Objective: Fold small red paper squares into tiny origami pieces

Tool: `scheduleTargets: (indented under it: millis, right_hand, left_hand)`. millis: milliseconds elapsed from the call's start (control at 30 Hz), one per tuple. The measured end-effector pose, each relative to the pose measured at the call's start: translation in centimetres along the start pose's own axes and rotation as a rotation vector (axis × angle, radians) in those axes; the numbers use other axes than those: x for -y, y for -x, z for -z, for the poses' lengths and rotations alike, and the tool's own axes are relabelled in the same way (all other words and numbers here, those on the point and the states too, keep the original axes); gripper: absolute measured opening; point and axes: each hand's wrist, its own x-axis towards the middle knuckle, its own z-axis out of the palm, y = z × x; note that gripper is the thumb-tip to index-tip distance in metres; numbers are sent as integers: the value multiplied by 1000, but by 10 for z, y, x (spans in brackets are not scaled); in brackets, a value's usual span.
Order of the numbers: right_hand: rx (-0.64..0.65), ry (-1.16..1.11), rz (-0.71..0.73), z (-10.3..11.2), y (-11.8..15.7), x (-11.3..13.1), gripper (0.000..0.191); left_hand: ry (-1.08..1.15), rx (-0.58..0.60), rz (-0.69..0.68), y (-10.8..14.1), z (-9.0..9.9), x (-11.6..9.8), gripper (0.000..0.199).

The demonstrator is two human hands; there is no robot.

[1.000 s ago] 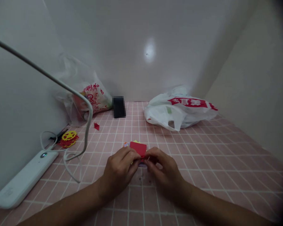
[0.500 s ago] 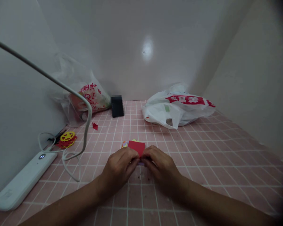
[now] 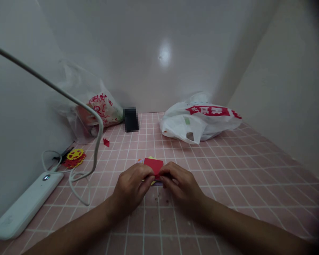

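A small red paper (image 3: pixel 153 165) is pinched along its near edge between my two hands. My left hand (image 3: pixel 133 184) has thumb and index finger closed on its near left part. At its near right corner, my right hand (image 3: pixel 182 182) grips it the same way. Beneath and behind the red paper, bits of yellow paper (image 3: pixel 151 157) and a patterned orange and purple piece (image 3: pixel 140 161) stick out. The fingertips partly hide the paper's near edge.
A white plastic bag (image 3: pixel 180 122) lies at the back right, another bag (image 3: pixel 103 109) at the back left beside a dark blurred object (image 3: pixel 131 119). Yellow and red cutouts (image 3: pixel 74 154), a red scrap (image 3: pixel 106 142), a white device (image 3: pixel 26 205) and a looping cable (image 3: pixel 97 152) are at left.
My fingertips have drawn slightly apart along the red paper's near edge, and more of that edge shows between them. The view has shifted slightly.
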Motion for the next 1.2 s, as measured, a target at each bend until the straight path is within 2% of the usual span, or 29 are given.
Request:
scheduleTargets:
  millis: [167,400,733,967,1200]
  right_hand:
    - [-11,-24,-18,-1,2,0,10]
    - [3,-33,-60,-1,3,2,9]
    - [-5,-46,53,0,2,2,14]
    - [-5,-55,74,1,1,0,16]
    - [-19,-32,68,-1,0,-3,14]
  left_hand:
    - [43,2,21,1,1,-1,15]
    - [86,-5,-18,0,0,0,17]
    - [49,-11,-33,-5,3,-1,14]
    - [63,-3,28,-5,2,0,8]
    - [117,122,179,-6,2,3,7]
